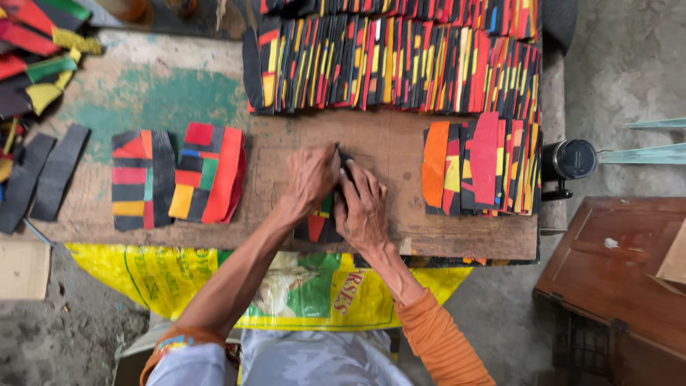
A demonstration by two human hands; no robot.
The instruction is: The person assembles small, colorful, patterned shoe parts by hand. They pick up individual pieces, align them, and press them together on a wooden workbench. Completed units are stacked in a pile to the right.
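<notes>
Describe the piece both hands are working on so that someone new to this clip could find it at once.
Start at the wooden workbench and go to its near edge, at the middle. There the left hand and right hand press on one striped patchwork piece. It lies alone; the others sit in stacks or rows.

This is a small handcraft workshop, rough and well used. A worn wooden desk [400, 154] with patches of green paint stands on a bare, stained concrete floor [629, 64], and it carries long rows of black, red, yellow and orange patchwork pieces [393, 64] laid edge to edge, with smaller stacks of the same multicoloured pieces [207, 175] beside them. A yellow printed woven sack [171, 279] hangs at the desk's front edge, and plain dark strips [43, 175] lie at its left end.
</notes>
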